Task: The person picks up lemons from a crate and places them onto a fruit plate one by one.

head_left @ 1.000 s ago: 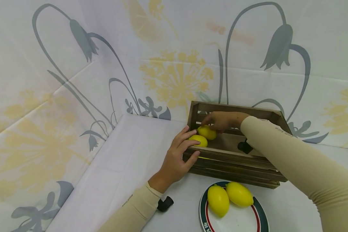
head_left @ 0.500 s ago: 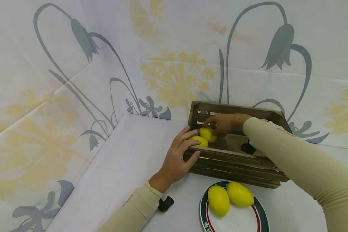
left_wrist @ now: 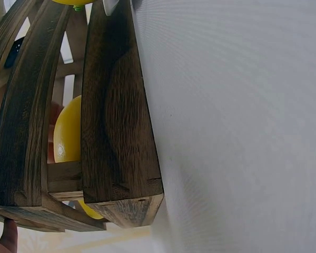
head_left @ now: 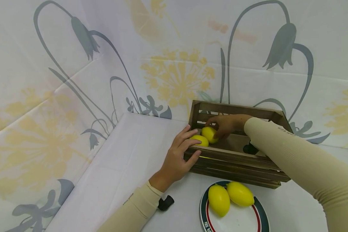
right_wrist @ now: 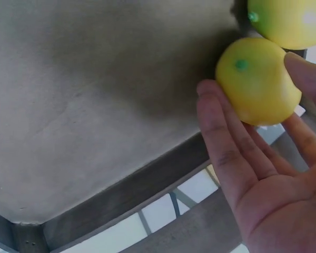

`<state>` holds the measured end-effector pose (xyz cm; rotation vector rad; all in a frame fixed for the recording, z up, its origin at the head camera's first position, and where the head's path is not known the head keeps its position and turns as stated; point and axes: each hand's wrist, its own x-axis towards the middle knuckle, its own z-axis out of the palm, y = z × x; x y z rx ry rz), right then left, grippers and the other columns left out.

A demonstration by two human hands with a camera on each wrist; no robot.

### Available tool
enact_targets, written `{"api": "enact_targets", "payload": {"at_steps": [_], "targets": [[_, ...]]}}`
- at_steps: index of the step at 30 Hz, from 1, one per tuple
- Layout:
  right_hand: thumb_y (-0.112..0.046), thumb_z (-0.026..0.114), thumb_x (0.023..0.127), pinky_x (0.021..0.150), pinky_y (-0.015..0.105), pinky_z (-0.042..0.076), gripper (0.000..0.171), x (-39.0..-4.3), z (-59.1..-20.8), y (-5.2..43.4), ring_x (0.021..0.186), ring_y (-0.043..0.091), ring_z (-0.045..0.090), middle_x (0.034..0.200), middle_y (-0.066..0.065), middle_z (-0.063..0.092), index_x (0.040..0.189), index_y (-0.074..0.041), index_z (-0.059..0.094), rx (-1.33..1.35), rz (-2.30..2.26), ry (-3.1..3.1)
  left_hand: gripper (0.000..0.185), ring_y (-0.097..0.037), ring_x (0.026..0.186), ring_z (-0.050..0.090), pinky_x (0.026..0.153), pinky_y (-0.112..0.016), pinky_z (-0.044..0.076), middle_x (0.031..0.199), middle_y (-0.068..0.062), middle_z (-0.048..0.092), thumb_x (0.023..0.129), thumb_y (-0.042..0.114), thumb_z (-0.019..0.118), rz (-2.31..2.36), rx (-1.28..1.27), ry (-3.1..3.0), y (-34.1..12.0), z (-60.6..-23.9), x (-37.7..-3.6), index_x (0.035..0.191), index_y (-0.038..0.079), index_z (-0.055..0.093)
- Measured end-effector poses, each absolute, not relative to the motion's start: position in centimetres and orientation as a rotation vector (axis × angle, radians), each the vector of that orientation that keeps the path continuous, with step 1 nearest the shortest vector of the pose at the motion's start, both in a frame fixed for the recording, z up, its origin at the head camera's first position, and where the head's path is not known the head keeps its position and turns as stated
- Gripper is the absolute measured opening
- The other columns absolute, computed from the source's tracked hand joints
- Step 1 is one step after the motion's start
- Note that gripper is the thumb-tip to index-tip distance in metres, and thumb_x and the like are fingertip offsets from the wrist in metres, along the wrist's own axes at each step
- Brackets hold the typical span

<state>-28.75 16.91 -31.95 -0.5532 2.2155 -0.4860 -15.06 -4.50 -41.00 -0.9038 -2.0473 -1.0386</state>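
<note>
My right hand [head_left: 224,125] reaches into a dark wooden slatted crate [head_left: 237,154] and holds a yellow lemon [head_left: 209,134] near its left end. In the right wrist view, thumb and fingers close around this lemon [right_wrist: 258,79], its green tip facing the camera. A second lemon [head_left: 200,140] lies beside it in the crate's front left corner, partly covered by my left hand [head_left: 177,158]. That hand rests with spread, fairly straight fingers over the crate's left front corner, thumb against the front slat. Through the slats, the left wrist view shows a lemon [left_wrist: 68,132].
In front of the crate stands a white plate [head_left: 235,222] with a dark green and red rim, two lemons [head_left: 219,200] on its far side. White cloth [head_left: 133,154] covers the table. Behind the crate rises a flower-printed cloth backdrop [head_left: 179,77].
My right hand and the lemon in it have shifted slightly right and toward the front of the crate. The left hand stays at the crate's corner; the plate has not moved.
</note>
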Motion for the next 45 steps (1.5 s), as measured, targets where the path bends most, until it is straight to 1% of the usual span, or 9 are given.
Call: {"api": "enact_targets", "payload": {"at_steps": [6, 14, 20, 27, 37, 45], "targets": [[-0.014, 0.066, 0.095, 0.100, 0.044, 0.056, 0.072, -28.8, -32.4, 17.0, 0.123, 0.033, 0.058, 0.146, 0.032, 0.039, 0.156, -0.006, 0.027, -0.537, -0.508, 2.190, 0.029, -0.032, 0.147, 0.036, 0.121, -0.042, 0.034, 0.145, -0.011, 0.052, 0.103, 0.032, 0.056, -1.041, -0.903, -2.044, -4.5, -41.1, -15.2, 0.119, 0.009, 0.064], [-0.017, 0.064, 0.098, 0.098, 0.044, 0.057, 0.067, -28.9, -32.7, 16.7, 0.117, 0.032, 0.063, 0.140, 0.027, 0.044, 0.155, -0.006, 0.030, -0.545, -0.506, 2.196, 0.029, -0.030, 0.149, 0.035, 0.122, -0.042, 0.034, 0.145, -0.010, 0.052, 0.103, 0.032, 0.056, -1.050, -0.895, -2.055, -4.5, -41.1, -15.1, 0.119, 0.010, 0.064], [-0.016, 0.064, 0.098, 0.098, 0.043, 0.056, 0.064, -29.0, -32.8, 16.6, 0.122, 0.033, 0.058, 0.140, 0.024, 0.044, 0.153, -0.006, 0.032, -0.546, -0.519, 2.203, 0.027, -0.031, 0.148, 0.035, 0.122, -0.042, 0.034, 0.146, -0.011, 0.052, 0.102, 0.029, 0.058, -1.053, -0.902, -2.050, -4.5, -41.1, -15.1, 0.119, 0.010, 0.064], [-0.016, 0.064, 0.098, 0.099, 0.043, 0.056, 0.065, -28.9, -32.5, 16.8, 0.122, 0.032, 0.057, 0.140, 0.025, 0.044, 0.154, -0.005, 0.032, -0.573, -0.517, 2.203, 0.029, -0.030, 0.149, 0.035, 0.122, -0.042, 0.033, 0.146, -0.011, 0.052, 0.103, 0.032, 0.055, -1.050, -0.902, -2.050, -4.5, -41.2, -15.2, 0.119, 0.010, 0.063], [-0.016, 0.064, 0.098, 0.098, 0.042, 0.057, 0.062, -28.7, -31.7, 17.3, 0.124, 0.033, 0.056, 0.140, 0.023, 0.045, 0.152, -0.007, 0.036, -0.588, -0.523, 2.218, 0.027, -0.032, 0.148, 0.036, 0.122, -0.042, 0.033, 0.145, -0.011, 0.052, 0.102, 0.030, 0.057, -1.056, -0.903, -2.046, -4.4, -41.1, -15.2, 0.119, 0.009, 0.063], [-0.016, 0.064, 0.098, 0.096, 0.040, 0.058, 0.061, -28.3, -30.9, 17.7, 0.121, 0.031, 0.057, 0.139, 0.021, 0.047, 0.152, -0.007, 0.036, -0.618, -0.537, 2.224, 0.025, -0.029, 0.149, 0.034, 0.122, -0.042, 0.033, 0.145, -0.010, 0.052, 0.097, 0.021, 0.065, -1.065, -0.891, -2.061, -4.5, -40.9, -15.0, 0.119, 0.009, 0.064]]}}
